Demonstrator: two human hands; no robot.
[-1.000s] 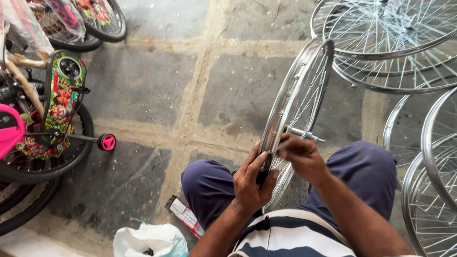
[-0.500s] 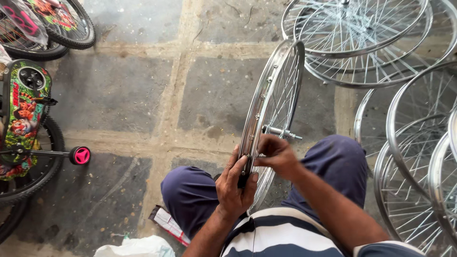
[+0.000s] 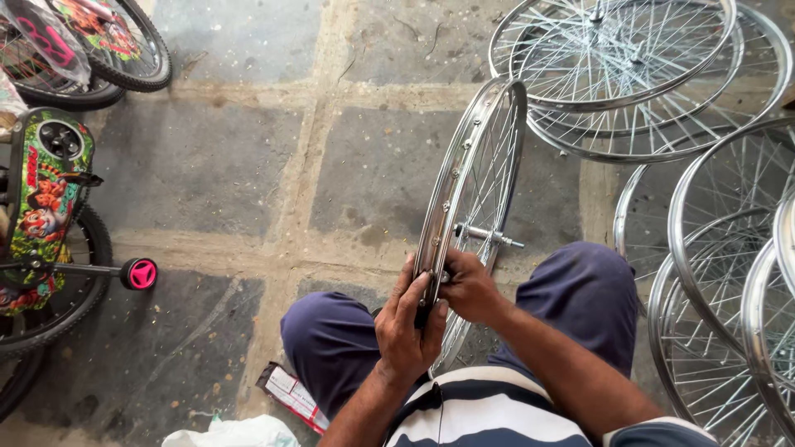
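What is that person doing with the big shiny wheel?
A person sits on the stone floor holding a silver spoked bicycle wheel upright between their knees. The left hand grips the rim near the bottom, and the right hand works at the rim just beside it, among the spokes. More bare silver wheels lie stacked to the right. A colourful children's bicycle with a pink training wheel stands on the left.
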